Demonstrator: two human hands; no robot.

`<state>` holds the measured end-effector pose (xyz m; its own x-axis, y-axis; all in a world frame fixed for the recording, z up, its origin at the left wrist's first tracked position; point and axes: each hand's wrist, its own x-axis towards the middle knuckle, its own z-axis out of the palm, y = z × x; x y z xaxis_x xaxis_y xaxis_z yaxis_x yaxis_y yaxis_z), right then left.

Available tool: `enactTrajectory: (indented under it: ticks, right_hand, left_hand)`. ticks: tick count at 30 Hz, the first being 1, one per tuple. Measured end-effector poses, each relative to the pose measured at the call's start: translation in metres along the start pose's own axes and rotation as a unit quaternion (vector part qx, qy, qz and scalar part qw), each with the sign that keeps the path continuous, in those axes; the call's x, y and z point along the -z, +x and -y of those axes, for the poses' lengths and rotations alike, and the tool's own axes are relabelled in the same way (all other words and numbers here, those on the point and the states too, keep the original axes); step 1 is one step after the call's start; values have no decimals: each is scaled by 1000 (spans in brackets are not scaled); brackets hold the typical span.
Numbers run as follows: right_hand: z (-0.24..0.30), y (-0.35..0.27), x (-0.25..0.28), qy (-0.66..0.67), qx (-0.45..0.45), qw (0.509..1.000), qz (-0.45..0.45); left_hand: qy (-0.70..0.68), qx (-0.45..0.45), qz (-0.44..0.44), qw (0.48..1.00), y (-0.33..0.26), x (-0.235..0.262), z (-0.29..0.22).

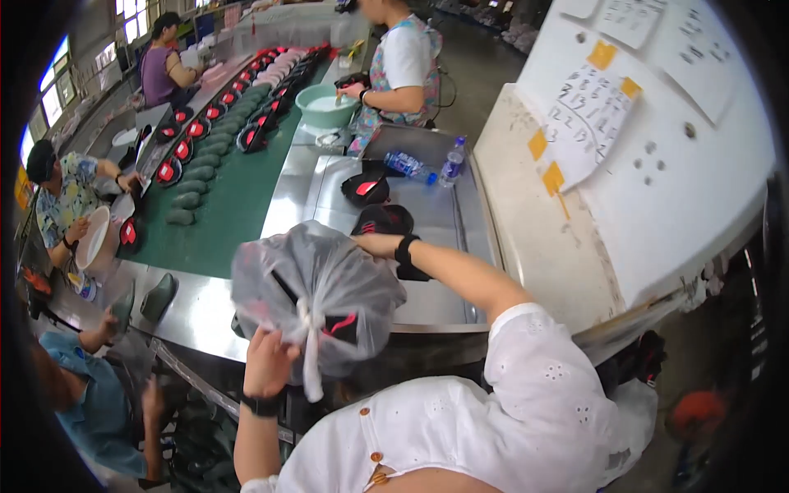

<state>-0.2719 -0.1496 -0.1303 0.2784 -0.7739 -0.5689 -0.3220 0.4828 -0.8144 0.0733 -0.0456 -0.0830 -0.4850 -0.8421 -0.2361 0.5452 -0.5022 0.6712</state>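
Observation:
A knotted clear plastic bag point(362, 283), filled with dark pieces showing red patches, is held between my hands over the near edge of the metal table. My left hand point(271, 361) has its fingers curled against the bag's lower left side, beside the twisted tail point(312, 374) hanging from the knot. At the upper right side of the bag is my right hand point(380, 245), its fingers partly hidden by the plastic. Just beyond that hand lie a black shoe upper with red marks point(386, 218) and another black-and-red upper point(366, 189).
Two water bottles point(411, 168) point(452, 162) are on the metal tabletop point(316, 197). A green conveyor belt point(238, 205) carries rows of shoe lasts and uppers. Co-workers stand along it, one by a green basin point(326, 107). A white board point(657, 164) rises at right.

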Motion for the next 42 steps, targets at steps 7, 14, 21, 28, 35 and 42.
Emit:
enactTrajectory:
  ticks: [7, 14, 21, 28, 35, 42]
  right_hand:
    - [-84, 45, 8, -141, -45, 988, -36]
    - [-25, 59, 43, -162, 324, 881, -303]
    - [84, 13, -53, -439, 493, 745, -100]
    - [44, -49, -54, -416, 488, 766, -50]
    - [103, -26, -46, -260, 320, 907, -86]
    - [135, 7, -66, -368, 463, 798, -117]
  left_hand:
    - [240, -106, -44, 964, 61, 19, -13]
    - [471, -154, -128, 859, 84, 7, -53]
    - [789, -219, 10, 573, 158, -8, -63]
    - [847, -64, 130, 512, 151, 11, -57]
    - [699, -335, 41, 630, 151, -11, -78]
    - [741, -394, -14, 543, 122, -39, -81]
